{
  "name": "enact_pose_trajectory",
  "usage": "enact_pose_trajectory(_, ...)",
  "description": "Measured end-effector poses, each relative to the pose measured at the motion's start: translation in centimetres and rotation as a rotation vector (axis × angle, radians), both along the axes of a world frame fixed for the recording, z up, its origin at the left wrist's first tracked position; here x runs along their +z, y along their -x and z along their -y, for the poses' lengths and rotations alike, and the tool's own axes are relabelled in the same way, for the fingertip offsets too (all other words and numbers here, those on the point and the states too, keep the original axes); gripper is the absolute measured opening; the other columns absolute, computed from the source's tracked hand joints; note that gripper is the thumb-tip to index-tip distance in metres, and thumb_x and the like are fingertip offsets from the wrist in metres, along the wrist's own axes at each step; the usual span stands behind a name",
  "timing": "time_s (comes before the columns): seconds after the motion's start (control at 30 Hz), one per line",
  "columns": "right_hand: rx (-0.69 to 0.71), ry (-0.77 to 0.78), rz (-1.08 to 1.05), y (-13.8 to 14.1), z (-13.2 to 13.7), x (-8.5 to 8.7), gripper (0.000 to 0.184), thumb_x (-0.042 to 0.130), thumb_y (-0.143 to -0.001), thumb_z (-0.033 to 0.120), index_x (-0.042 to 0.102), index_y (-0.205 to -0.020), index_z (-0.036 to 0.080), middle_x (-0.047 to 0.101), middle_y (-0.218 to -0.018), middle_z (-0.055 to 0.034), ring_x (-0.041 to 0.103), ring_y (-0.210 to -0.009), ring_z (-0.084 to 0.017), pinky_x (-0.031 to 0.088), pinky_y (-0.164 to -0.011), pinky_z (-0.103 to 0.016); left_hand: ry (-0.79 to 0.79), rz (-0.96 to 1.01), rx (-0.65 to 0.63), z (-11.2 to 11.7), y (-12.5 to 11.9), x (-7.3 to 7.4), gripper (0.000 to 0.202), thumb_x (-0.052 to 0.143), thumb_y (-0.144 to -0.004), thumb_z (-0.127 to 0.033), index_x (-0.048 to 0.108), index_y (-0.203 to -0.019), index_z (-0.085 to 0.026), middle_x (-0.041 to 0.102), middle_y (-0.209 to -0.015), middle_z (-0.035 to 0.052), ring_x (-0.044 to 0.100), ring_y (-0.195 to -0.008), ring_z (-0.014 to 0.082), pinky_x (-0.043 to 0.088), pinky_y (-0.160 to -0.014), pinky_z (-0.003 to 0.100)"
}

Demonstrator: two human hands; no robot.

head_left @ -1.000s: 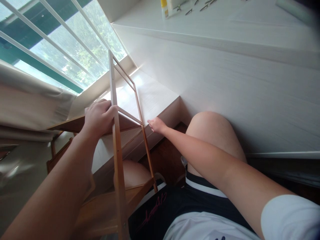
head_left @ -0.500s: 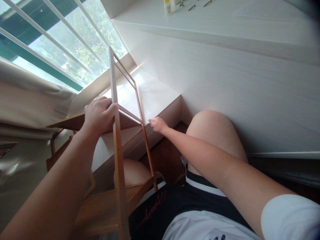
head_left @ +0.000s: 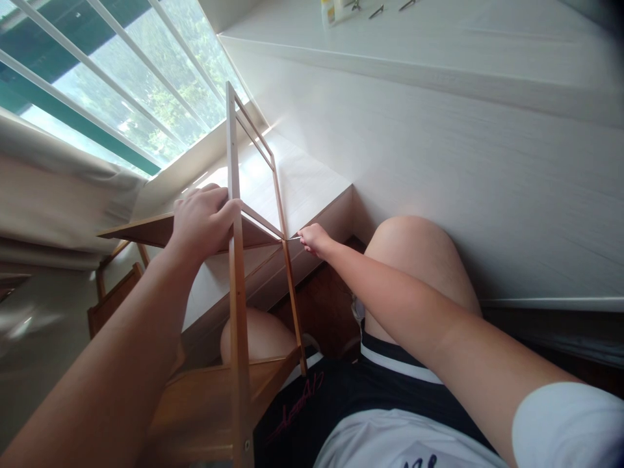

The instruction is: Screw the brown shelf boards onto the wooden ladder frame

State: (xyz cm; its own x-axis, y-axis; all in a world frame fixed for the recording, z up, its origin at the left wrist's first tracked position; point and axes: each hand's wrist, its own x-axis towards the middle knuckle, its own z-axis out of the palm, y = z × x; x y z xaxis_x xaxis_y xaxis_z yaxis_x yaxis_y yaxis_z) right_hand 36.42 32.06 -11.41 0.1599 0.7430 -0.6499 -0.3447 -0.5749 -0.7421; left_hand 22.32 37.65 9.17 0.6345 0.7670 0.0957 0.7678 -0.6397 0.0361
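Observation:
A wooden shelf rack stands between my knees, its near post (head_left: 238, 305) and its far post (head_left: 291, 292) leaning slightly. My left hand (head_left: 202, 218) is wrapped round the near post, at the height of a wooden shelf board (head_left: 139, 231). To the right, my right hand (head_left: 314, 240) is closed on a thin metal rod (head_left: 294, 238), which looks like an Allen key. The rod's tip meets the far post where the shelf board joins it. A lower wooden board (head_left: 195, 396) spans the posts near my lap. My left fingertips are partly hidden.
Behind the rack is a white ledge (head_left: 312, 172) below a barred window (head_left: 160, 91). A white panel (head_left: 414, 149) rises on the right; its top holds a small bottle (head_left: 328, 13) and several metal pieces (head_left: 376, 12). A curtain (head_left: 58, 188) hangs at left.
The upper part of the rack has swung a little to the right, and both hands have moved right with it. More of the rod shows now.

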Motion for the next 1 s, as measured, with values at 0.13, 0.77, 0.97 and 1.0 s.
enact_pose_trajectory(0.13,-0.008,0.022,-0.026,-0.2,0.0,0.4,0.017,0.047,-0.090,0.017,0.044,-0.073,0.020,0.036,-0.046,0.0075,0.026,-0.033,-0.006,0.020,-0.037,-0.021,0.004,0.001,-0.005,0.2,-0.1,0.0,0.030,0.041,-0.087,-0.036,0.033,-0.063,-0.019,0.043,-0.073,-0.0003,0.037,-0.069,0.0158,0.023,-0.065,0.031)
enact_pose_trajectory(0.77,0.418,-0.156,0.835,-1.6,0.3,-0.6,0.042,0.044,-0.097,0.045,0.071,-0.104,0.013,0.073,-0.105,-0.0172,0.067,-0.094,-0.026,0.042,-0.069,-0.027,-0.003,0.016,-0.003,0.1,0.0,0.0,0.031,0.043,-0.086,-0.034,0.032,-0.061,-0.018,0.042,-0.072,-0.0003,0.037,-0.069,0.0155,0.023,-0.066,0.030)
enact_pose_trajectory(0.97,0.414,-0.183,0.837,-1.3,0.4,-0.7,0.042,0.044,-0.098,0.045,0.073,-0.100,0.015,0.073,-0.100,-0.0143,0.067,-0.090,-0.024,0.040,-0.066,-0.026,-0.002,0.010,-0.012,0.0,0.1,-0.1,0.032,0.042,-0.086,-0.035,0.032,-0.061,-0.019,0.043,-0.072,-0.0002,0.038,-0.068,0.0158,0.024,-0.066,0.031)
enact_pose_trajectory(1.0,0.420,-0.182,0.831,-1.3,0.5,-0.7,0.041,0.044,-0.098,0.045,0.073,-0.099,0.015,0.073,-0.100,-0.0141,0.067,-0.089,-0.024,0.040,-0.066,-0.026,-0.002,0.007,-0.013,0.0,0.1,-0.1,0.031,0.042,-0.086,-0.035,0.033,-0.062,-0.019,0.043,-0.072,-0.0002,0.038,-0.068,0.0158,0.024,-0.067,0.031)
